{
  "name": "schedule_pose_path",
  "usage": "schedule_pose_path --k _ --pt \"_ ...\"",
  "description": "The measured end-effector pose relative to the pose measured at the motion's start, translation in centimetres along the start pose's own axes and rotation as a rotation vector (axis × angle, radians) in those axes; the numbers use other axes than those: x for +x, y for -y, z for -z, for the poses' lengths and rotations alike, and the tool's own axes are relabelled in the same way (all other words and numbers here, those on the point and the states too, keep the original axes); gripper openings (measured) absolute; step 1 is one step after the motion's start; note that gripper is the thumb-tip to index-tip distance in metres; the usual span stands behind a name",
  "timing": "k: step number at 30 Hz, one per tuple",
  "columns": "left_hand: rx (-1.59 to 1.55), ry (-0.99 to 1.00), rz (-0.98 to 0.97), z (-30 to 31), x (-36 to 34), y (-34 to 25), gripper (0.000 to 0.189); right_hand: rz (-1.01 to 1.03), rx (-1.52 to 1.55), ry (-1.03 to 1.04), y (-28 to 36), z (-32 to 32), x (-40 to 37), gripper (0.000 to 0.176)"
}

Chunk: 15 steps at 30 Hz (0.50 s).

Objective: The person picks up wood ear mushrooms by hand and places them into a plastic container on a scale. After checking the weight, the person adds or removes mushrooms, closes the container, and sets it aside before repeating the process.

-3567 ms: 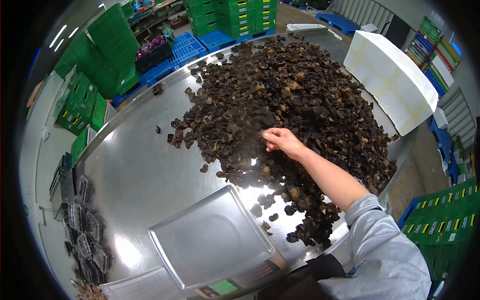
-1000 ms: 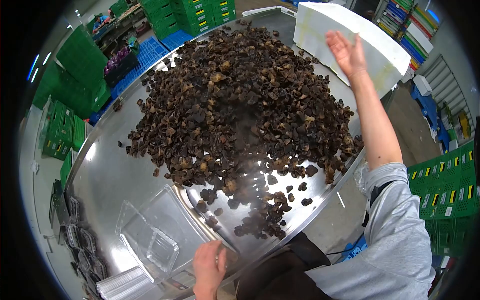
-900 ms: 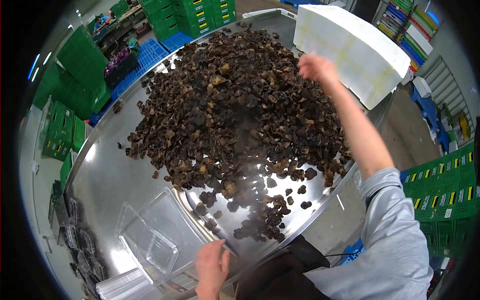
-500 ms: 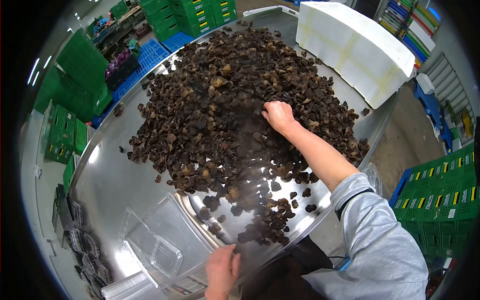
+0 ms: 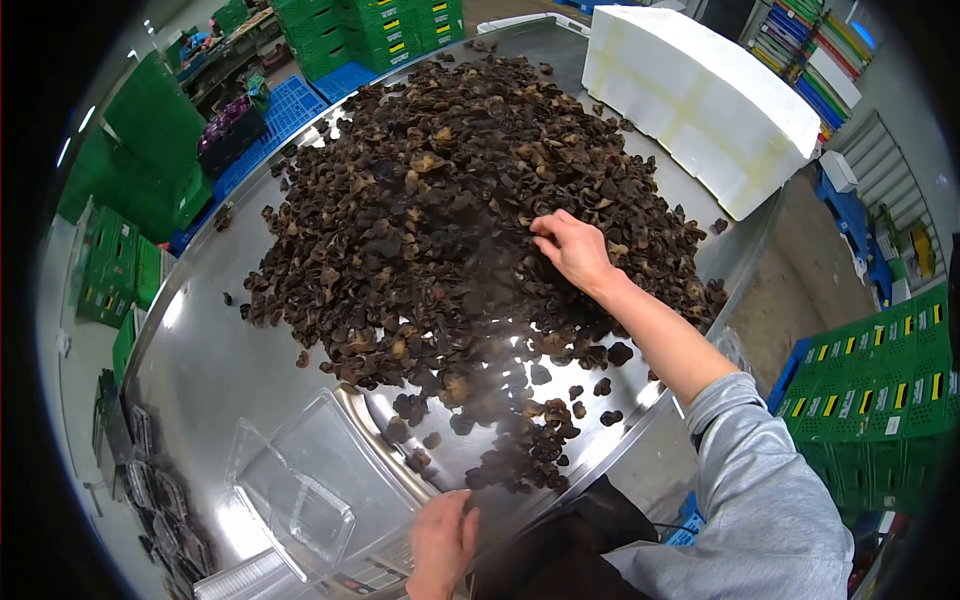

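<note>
A big heap of dark brown wood ear mushrooms (image 5: 400,230) covers much of the steel table (image 5: 190,360). Over the right-middle of the heap is my right hand (image 5: 580,255), its fingers curled in towards the thumb. What lies between those fingertips, if anything, I cannot make out. My left hand (image 5: 440,540) is low at the table's near edge, thumb apart from the fingers, holding nothing visible. To its left, a clear plastic punnet (image 5: 310,510) rests with its lid raised, beside the curved metal edge (image 5: 375,440). A small loose group of mushrooms (image 5: 535,445) lies between the heap and my body.
A white foam box (image 5: 700,110) stands on the table's far right. Stacked clear trays (image 5: 245,580) sit at the near left, with more dark plastic packs (image 5: 165,500) beyond the edge. Green crates (image 5: 880,390) are stacked on the right, others (image 5: 365,30) at the back.
My right hand has shifted slightly right and down, its fingers now showing more from the side. My left hand stays nearly in place. The whole view has moved a little.
</note>
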<state>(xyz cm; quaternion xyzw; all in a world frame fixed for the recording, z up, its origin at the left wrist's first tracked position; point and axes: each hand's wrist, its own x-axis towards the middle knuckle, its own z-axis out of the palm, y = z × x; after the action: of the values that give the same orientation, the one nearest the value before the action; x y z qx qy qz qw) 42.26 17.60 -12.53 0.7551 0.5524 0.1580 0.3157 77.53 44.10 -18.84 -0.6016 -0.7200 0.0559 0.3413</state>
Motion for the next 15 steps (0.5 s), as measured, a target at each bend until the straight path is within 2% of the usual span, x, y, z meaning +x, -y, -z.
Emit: schedule_pose_path --k 1,4,9,11,12,15 --pt "0.003 0.006 -0.004 0.1 0.1 -0.1 0.029 0.071 -0.057 -0.033 0.0 -0.4 0.4 0.024" --pt "0.009 0.011 -0.011 0.0 0.4 -0.4 0.029 0.110 -0.233 -0.022 -0.7 -2.7 2.0 0.023" --pt "0.002 -0.006 -0.030 0.1 0.6 -0.5 0.028 0.055 -0.339 0.107 -1.0 -4.2 2.7 0.013" --pt "0.000 -0.019 -0.027 0.0 0.6 -0.2 0.028 -0.025 -0.092 0.043 0.0 -3.1 1.6 0.013" --pt "0.000 -0.030 -0.027 0.0 0.5 -0.1 0.027 -0.019 -0.094 0.048 0.5 -2.4 1.0 0.013" --pt "-0.004 -0.029 -0.026 -0.3 0.4 0.2 0.027 -0.372 0.367 0.140 0.9 -1.4 -0.8 0.017"
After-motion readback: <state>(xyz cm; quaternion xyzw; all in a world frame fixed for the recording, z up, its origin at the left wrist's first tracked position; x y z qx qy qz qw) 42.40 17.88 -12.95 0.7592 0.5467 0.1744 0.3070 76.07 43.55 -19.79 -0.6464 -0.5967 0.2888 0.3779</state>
